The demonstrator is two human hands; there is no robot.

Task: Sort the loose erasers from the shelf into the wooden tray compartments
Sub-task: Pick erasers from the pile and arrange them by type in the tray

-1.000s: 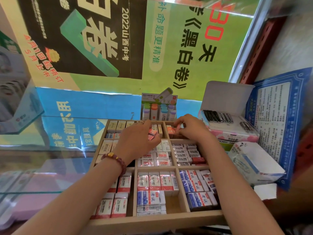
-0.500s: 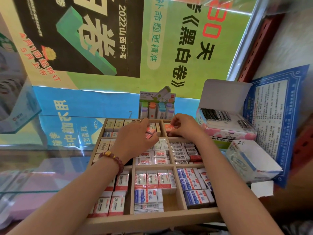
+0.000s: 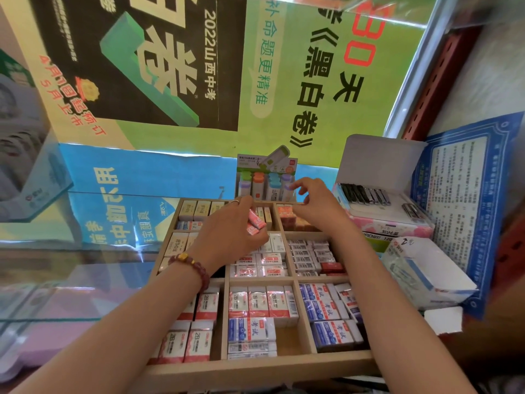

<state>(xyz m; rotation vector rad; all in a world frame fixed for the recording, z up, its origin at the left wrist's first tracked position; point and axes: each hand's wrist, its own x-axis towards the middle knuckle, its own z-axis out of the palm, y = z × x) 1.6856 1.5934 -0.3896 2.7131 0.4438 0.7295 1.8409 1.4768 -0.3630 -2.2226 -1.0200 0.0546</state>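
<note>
Left grip (image 3: 235,234): clenched round a small stack of pink erasers (image 3: 256,223), over the back-middle compartment of the wooden tray (image 3: 255,371). Right grip (image 3: 315,207): loose and empty, above the tray's back-right compartment. Erasers judged light, firm, slick-wrapped; best pinched across the long sides.

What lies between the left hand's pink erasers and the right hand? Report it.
Head view: between the pink erasers in the left hand and the right hand stand cream erasers, then the wooden tray's divider, then orange erasers.
</note>
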